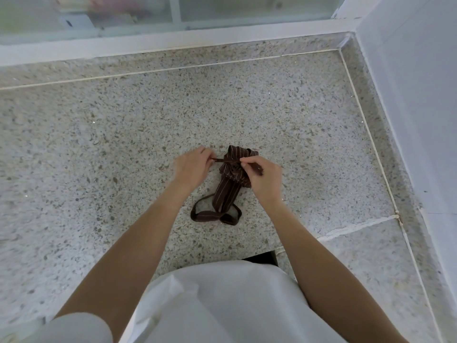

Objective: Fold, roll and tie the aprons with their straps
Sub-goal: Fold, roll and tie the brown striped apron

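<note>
- Where the speckled terrazzo floor (123, 125) meets a white corner wall (420, 95), a rolled apron (228, 188) lies near the middle of the view, long axis running roughly away from the person
- Apron fabric: dark brown with thin pale stripes; the roll is cinched near its far end, cloth bunching out on both sides of the cinch
- Brown strap (222, 159) crosses the roll at the cinch, drawn out to either side
- Left hand (194, 167): just left of the roll, fingers curled, pinching the left end of the strap at the fingertips; the strap runs taut from this hand to the roll
- Right hand (264, 177): over the right side of the roll, thumb and forefinger pinching the other strap end (258, 169), whose free tip sticks out past the fingers
- Whether the knot is fully closed: cannot tell, the right hand covers part of it
- Neck loop (214, 216) of the same striped cloth trails from the near end of the roll and lies flat on the floor in a loose ring
- Both forearms bare; white garment (222, 305) of the person fills the lower middle of the view
- White sill (173, 42) and a glazed frame (222, 8) run along the top edge, blurred
- Thin pale joint lines (366, 134) divide the floor slabs to the right of the apron
</note>
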